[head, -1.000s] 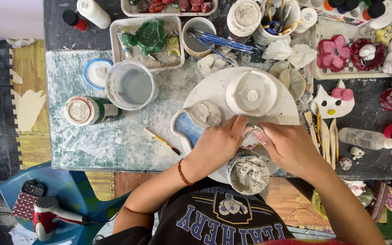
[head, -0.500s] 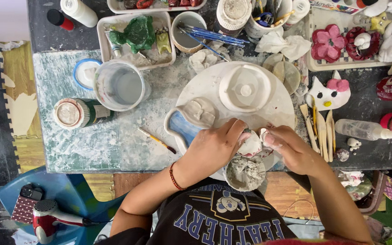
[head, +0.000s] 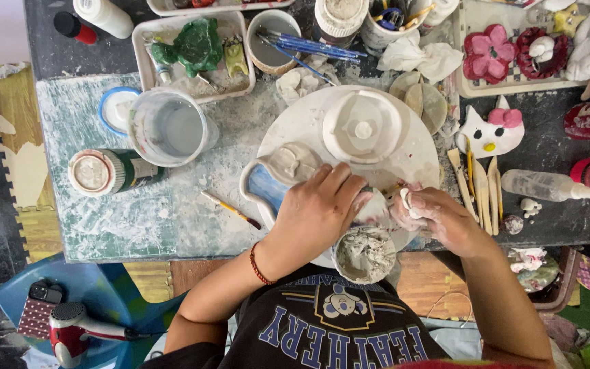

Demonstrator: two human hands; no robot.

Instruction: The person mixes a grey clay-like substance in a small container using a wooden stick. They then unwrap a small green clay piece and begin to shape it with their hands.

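- We see pale grey clay [head: 379, 209] and a red bracelet [head: 259, 264].
- Our flower [head: 489, 55] is pink.
- Our cat face [head: 492, 131] is white, bow pink.
- Our brush [head: 231, 209] is yellow.

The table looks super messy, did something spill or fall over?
Yes, a little. A green can lies on its side left of the clear cup. White smears cover the mat. Both hands, left hand and right hand, are smeared with wet clay. Nothing looks broken.
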